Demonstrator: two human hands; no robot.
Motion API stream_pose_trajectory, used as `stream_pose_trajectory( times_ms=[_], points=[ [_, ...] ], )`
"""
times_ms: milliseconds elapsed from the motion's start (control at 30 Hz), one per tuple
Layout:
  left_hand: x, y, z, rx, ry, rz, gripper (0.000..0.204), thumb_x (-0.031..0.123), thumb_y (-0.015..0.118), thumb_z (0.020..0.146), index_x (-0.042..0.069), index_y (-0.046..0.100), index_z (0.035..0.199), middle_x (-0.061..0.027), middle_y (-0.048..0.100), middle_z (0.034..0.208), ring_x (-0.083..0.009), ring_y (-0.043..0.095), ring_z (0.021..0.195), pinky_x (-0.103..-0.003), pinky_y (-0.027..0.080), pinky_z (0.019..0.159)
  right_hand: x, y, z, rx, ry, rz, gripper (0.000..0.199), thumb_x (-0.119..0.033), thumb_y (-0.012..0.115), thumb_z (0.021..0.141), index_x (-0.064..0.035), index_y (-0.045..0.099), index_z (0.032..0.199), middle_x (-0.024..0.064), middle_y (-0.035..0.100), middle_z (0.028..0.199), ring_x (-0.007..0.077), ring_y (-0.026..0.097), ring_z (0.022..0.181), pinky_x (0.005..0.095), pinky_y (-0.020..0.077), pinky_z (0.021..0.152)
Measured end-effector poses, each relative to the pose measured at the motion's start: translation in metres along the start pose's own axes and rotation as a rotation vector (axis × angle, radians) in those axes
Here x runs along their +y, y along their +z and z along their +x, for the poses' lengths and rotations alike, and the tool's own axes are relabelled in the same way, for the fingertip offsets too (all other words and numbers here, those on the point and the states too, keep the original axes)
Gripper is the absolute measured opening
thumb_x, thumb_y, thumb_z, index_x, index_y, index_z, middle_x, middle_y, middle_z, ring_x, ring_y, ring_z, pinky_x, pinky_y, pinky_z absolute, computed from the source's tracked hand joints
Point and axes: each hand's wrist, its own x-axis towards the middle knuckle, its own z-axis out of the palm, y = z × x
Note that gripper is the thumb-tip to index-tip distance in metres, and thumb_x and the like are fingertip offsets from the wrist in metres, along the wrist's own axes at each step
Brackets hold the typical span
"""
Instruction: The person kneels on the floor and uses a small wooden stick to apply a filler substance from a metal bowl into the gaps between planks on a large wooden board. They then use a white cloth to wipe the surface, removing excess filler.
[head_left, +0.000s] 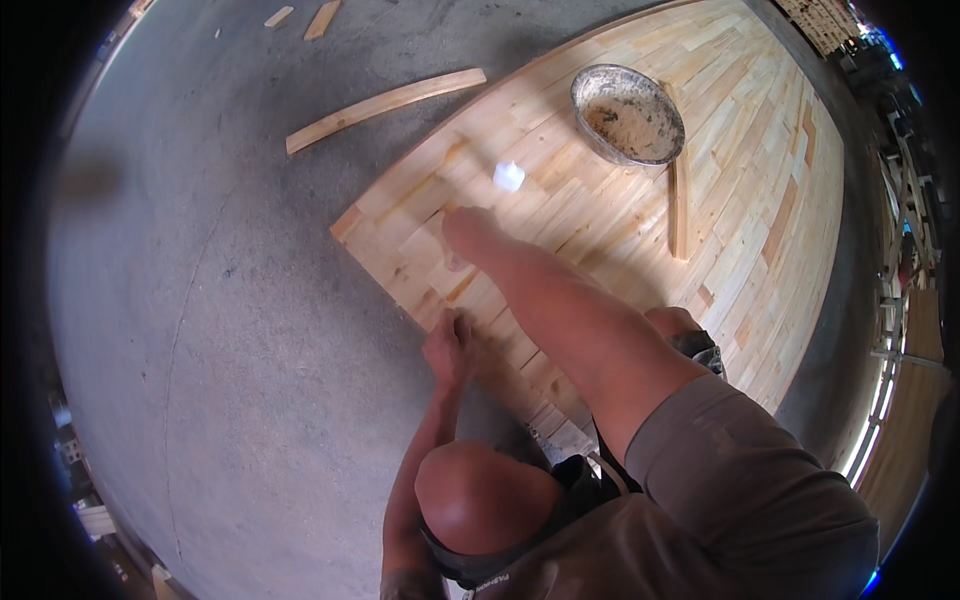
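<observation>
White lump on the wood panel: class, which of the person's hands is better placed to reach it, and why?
Probably the right hand: it is stretched out on the panel just short of the white lump. The left hand rests further back at the panel's edge.

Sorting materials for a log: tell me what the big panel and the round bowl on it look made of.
Panel: pale, bare-looking wood, many short strips joined edge to edge, grain and joints showing. Bowl: probably metal, grey, dull and smeared, holding a tan sawdust-like paste.
</observation>
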Motion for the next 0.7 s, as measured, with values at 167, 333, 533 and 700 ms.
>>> stream_pose_trajectory(
  times_ms=[167, 333, 533, 700],
  points=[
    [0.000, 0.000, 0.000, -0.026, -0.022, 0.028, 0.015, 0.023, 0.074, 0.106, 0.010, 0.067, 0.103, -0.0220, 0.074, 0.090, -0.0500, 0.072, 0.086, -0.056, 0.056, 0.075, 0.000, 0.002, 0.001, 0.004, -0.005, 0.009, 0.046, -0.028, 0.105, 0.073, -0.0127, 0.089, 0.114, 0.0096, 0.086, 0.122, 0.0252, 0.082, 0.120, 0.0376, 0.0650, 0.099],
    [-0.003, 0.001, 0.000, -0.013, -0.011, -0.005, 0.015, 0.022, 0.075, 0.105, 0.010, 0.068, 0.103, -0.0217, 0.074, 0.089, -0.0488, 0.073, 0.084, -0.055, 0.056, 0.074, 0.002, 0.003, 0.004, -0.007, -0.004, -0.006, 0.047, -0.030, 0.104, 0.075, -0.0113, 0.089, 0.116, 0.0104, 0.086, 0.122, 0.0254, 0.081, 0.120, 0.0381, 0.0652, 0.098],
    [0.005, -0.002, 0.000, -0.072, -0.090, 0.093, 0.012, 0.019, 0.076, 0.104, 0.009, 0.069, 0.106, -0.0210, 0.075, 0.096, -0.0451, 0.074, 0.088, -0.053, 0.056, 0.075, 0.003, 0.002, 0.001, -0.008, -0.002, 0.026, 0.049, -0.030, 0.104, 0.076, -0.0093, 0.088, 0.117, 0.0113, 0.085, 0.125, 0.0266, 0.080, 0.124, 0.0394, 0.0650, 0.100],
    [-0.003, -0.030, 0.048, 0.137, 0.174, 0.151, 0.050, 0.015, 0.086, 0.094, 0.001, 0.064, 0.137, -0.0227, 0.064, 0.143, -0.0480, 0.058, 0.135, -0.058, 0.050, 0.106, 0.007, 0.005, 0.000, 0.001, -0.028, 0.041, 0.049, -0.029, 0.103, 0.077, -0.0082, 0.087, 0.118, 0.0132, 0.084, 0.128, 0.0294, 0.080, 0.124, 0.0405, 0.0643, 0.102]
  ],
)
